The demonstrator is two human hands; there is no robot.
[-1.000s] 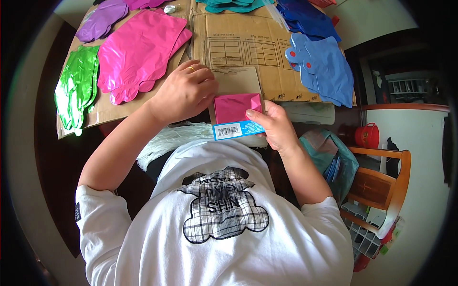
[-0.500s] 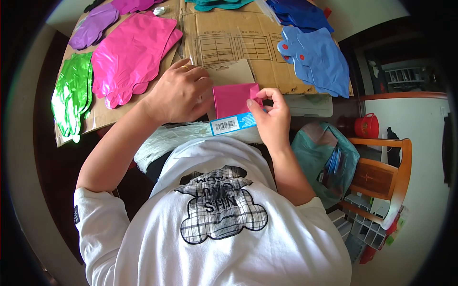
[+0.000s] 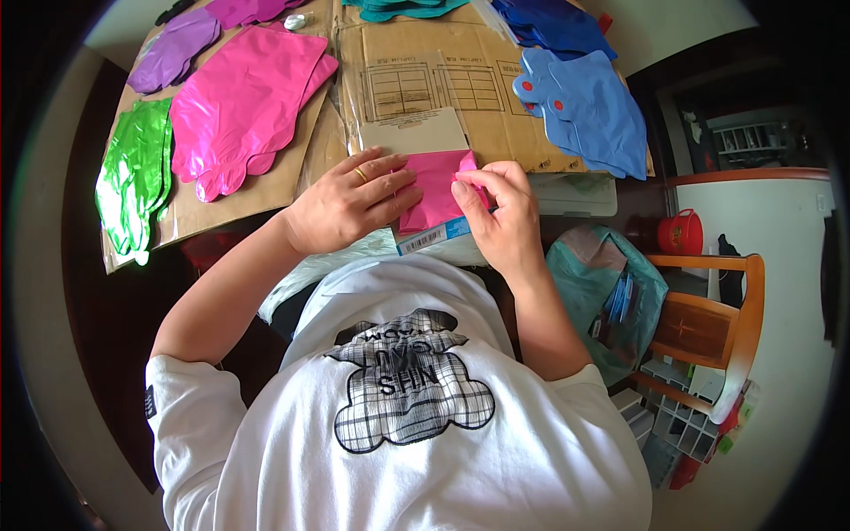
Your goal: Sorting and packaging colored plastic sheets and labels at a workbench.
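Note:
A folded piece of shiny pink foil [image 3: 434,181] lies on a beige card [image 3: 423,131] at the near edge of the cardboard. A blue strip with a barcode [image 3: 434,237] shows along the bottom of the card. My left hand [image 3: 354,202], with a ring on one finger, rests flat on the foil's left part, fingers stretched out. On the right side, my right hand [image 3: 500,208] pinches the foil's right edge between thumb and forefinger. The card's middle is hidden under the foil.
Flat foil pieces lie around: large pink [image 3: 252,102], green [image 3: 135,177], purple [image 3: 174,51], teal [image 3: 407,7], dark blue [image 3: 558,26] and light blue [image 3: 593,111]. A green plastic bag [image 3: 575,292], red bucket [image 3: 680,232] and wooden chair [image 3: 699,332] stand at right.
My left hand has come down and flattened onto the pink foil's left part. The card's blue strip has tilted and shows narrower. My right hand keeps its pinch at the foil's right edge.

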